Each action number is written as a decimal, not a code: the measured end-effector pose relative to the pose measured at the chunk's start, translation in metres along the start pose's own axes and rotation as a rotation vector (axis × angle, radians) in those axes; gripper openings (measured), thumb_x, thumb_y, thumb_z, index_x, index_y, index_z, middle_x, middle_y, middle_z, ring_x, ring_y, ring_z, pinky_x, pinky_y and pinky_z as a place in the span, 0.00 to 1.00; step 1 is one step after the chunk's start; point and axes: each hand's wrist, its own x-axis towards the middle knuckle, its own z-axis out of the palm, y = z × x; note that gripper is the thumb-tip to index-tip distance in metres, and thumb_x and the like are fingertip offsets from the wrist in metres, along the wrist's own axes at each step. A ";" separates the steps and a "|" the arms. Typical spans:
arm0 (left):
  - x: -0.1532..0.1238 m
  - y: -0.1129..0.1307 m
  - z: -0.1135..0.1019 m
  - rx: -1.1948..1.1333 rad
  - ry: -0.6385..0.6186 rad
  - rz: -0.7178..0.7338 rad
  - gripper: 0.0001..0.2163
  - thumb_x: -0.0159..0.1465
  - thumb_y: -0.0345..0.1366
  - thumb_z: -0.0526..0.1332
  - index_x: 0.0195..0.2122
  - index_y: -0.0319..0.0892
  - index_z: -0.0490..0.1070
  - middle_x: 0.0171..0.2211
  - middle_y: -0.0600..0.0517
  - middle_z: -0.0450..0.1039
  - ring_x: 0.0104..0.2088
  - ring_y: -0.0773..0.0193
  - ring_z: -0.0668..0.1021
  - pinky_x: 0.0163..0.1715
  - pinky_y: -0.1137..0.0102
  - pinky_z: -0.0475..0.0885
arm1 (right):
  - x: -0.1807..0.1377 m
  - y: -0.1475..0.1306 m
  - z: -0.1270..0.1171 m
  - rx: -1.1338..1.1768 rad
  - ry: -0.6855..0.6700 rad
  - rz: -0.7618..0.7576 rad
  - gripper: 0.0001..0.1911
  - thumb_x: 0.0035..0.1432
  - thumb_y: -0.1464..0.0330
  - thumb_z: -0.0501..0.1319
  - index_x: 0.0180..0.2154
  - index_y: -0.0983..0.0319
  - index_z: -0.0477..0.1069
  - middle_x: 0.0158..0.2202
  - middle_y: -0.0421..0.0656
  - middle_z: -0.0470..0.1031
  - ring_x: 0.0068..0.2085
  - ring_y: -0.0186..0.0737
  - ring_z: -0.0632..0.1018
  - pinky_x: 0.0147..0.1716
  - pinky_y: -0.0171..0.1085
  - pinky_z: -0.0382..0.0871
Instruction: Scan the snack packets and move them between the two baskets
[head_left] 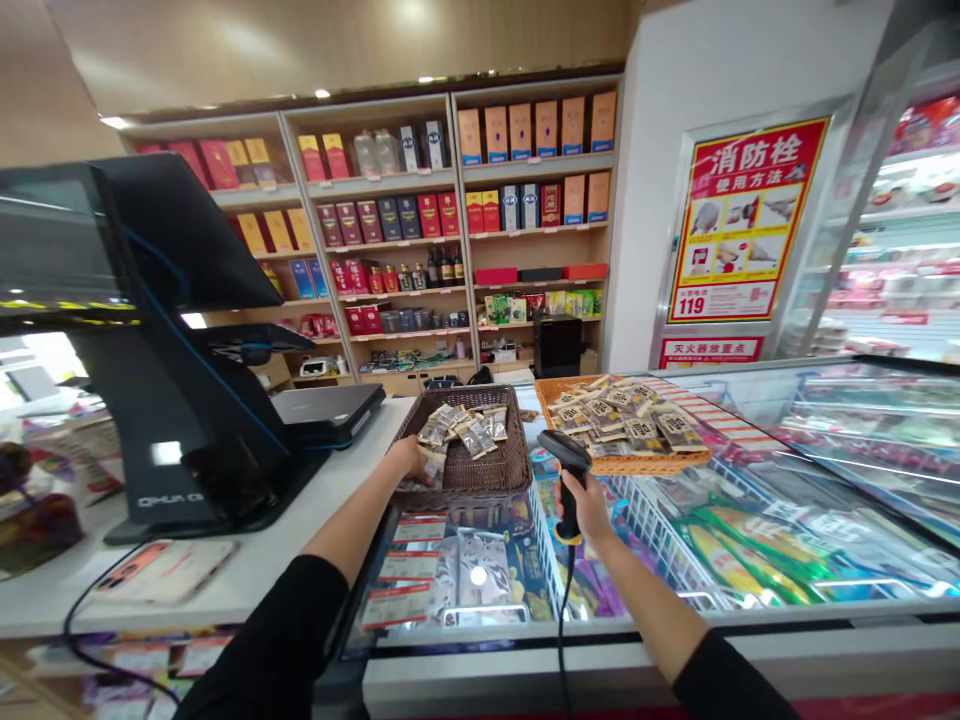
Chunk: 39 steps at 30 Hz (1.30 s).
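My right hand [585,505] is wrapped round the handle of a black barcode scanner [568,452], its head pointing up and to the left over the freezer glass. From the handle a dark cable [562,620] runs down. At the left side of a dark brown woven basket [487,480], my left hand [411,460] reaches in, its fingers closed on a small snack packet [433,468]. More packets [472,430] lie in that basket. To the right, an orange woven basket [652,464] holds a pile of similar packets [619,415].
Both baskets rest on a glass-topped freezer [750,590] full of packaged goods. On the white counter [247,590] at left stand a black checkout terminal [172,380] and a phone [161,572]. Shelves of boxes [427,215] line the back wall beside a fire hydrant sign [750,220].
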 end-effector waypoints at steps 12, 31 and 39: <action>0.016 0.081 0.010 -1.392 0.214 0.177 0.16 0.51 0.44 0.67 0.35 0.40 0.68 0.36 0.47 0.76 0.37 0.61 0.79 0.35 0.69 0.73 | 0.000 -0.008 0.001 -0.026 -0.041 -0.048 0.24 0.49 0.50 0.64 0.37 0.63 0.67 0.16 0.34 0.66 0.13 0.32 0.66 0.11 0.31 0.59; 0.023 0.109 0.045 -1.524 0.179 0.056 0.25 0.38 0.49 0.73 0.33 0.39 0.73 0.25 0.56 0.69 0.25 0.72 0.71 0.25 0.76 0.64 | -0.001 -0.012 -0.001 -0.496 -0.075 -0.354 0.11 0.49 0.58 0.64 0.26 0.60 0.72 0.13 0.36 0.65 0.15 0.36 0.67 0.15 0.32 0.59; 0.020 0.110 0.044 -1.410 0.166 0.051 0.16 0.47 0.46 0.68 0.32 0.42 0.75 0.23 0.55 0.67 0.27 0.69 0.71 0.25 0.76 0.65 | -0.002 -0.011 -0.001 -0.450 -0.056 -0.285 0.12 0.45 0.58 0.67 0.26 0.60 0.73 0.16 0.38 0.69 0.19 0.38 0.70 0.17 0.32 0.61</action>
